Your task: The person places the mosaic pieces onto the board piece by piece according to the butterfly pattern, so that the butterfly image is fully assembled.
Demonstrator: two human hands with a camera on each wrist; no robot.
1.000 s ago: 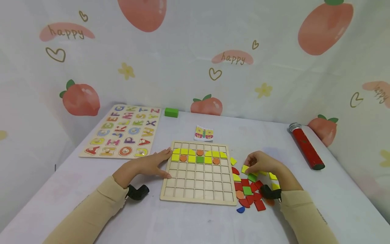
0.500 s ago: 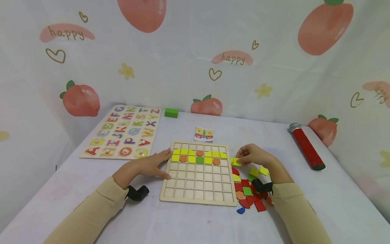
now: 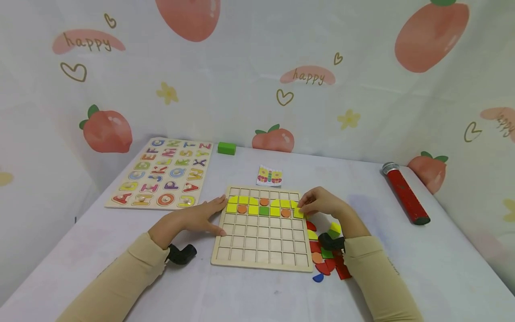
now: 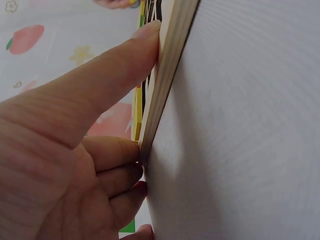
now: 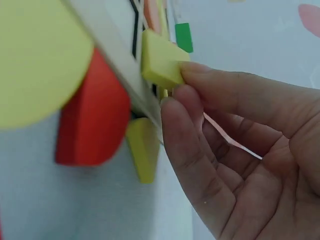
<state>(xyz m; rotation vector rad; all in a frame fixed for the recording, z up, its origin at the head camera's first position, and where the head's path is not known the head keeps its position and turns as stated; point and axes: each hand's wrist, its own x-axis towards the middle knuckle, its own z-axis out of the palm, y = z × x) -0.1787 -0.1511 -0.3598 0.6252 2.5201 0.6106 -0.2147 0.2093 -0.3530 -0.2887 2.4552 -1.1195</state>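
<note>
A wooden grid board [image 3: 261, 243] lies mid-table, with yellow, orange and green tiles in two of its upper rows. At its left edge rests my left hand [image 3: 197, 218], thumb and fingers spread; the left wrist view shows the thumb [image 4: 115, 67] and fingertips touching the board's side. My right hand [image 3: 327, 205] pinches a yellow square tile [image 3: 298, 213] over the board's right edge, at the right end of the second tile row. In the right wrist view this yellow tile [image 5: 164, 59] sits tilted between thumb and fingers.
Loose red, green, yellow, orange and blue tiles [image 3: 325, 267] lie right of the board, partly hidden by my right wrist. Behind it are a small pattern card [image 3: 269, 176] and a green block [image 3: 226, 148]. An alphabet board [image 3: 161, 174] lies left, a red microphone [image 3: 406, 194] right.
My right hand has carried the yellow square tile from the loose pile up and left to the board's right edge. My left hand has stayed in place.
</note>
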